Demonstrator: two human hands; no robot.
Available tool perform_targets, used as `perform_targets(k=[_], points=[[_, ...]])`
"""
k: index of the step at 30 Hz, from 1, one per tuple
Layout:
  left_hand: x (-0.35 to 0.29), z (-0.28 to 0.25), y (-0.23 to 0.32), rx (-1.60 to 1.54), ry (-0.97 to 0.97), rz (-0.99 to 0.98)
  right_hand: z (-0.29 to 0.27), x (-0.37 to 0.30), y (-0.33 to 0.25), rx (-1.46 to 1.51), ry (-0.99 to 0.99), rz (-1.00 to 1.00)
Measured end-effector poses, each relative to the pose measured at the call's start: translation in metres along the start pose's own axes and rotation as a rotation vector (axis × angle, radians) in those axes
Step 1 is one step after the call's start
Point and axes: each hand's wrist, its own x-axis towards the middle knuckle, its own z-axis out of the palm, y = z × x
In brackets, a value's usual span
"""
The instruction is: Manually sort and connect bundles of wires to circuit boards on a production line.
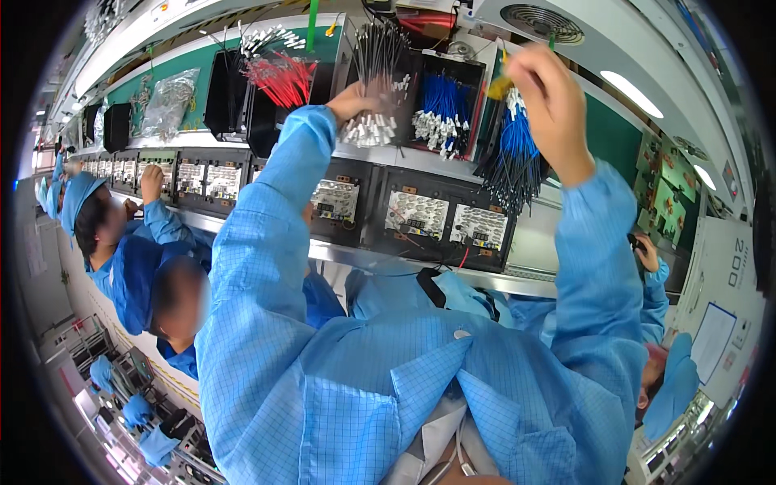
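Observation:
At the rack behind the work line, my left hand (354,102) is closed round a bundle of dark wires (380,50) with white connectors hanging below it. The fingers there are partly hidden and blurred. My right hand (558,109) is raised at the right with its fingers curled together. Beside its fingertips is a blurred yellow piece (499,84); whether the hand holds it or something else is unclear. Just left of and below this hand hangs a bundle of blue wires (519,149) with dark lower ends. Between my hands stands a black bin (482,81) of blue wires with white connectors.
Red wires (281,79) fill a bin left of my left hand. Circuit boards (415,213) in black trays line the conveyor in front of me. A metal rail (356,257) edges it. Co-workers (162,283) sit close on the left; another person (667,380) is at the right.

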Motion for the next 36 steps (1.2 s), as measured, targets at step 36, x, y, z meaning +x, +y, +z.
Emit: perform_targets(k=[36], points=[[-0.010,0.113,0.172,1.747,0.109,0.553,-0.075,-0.284,0.076,-0.204,-0.475,0.951]])
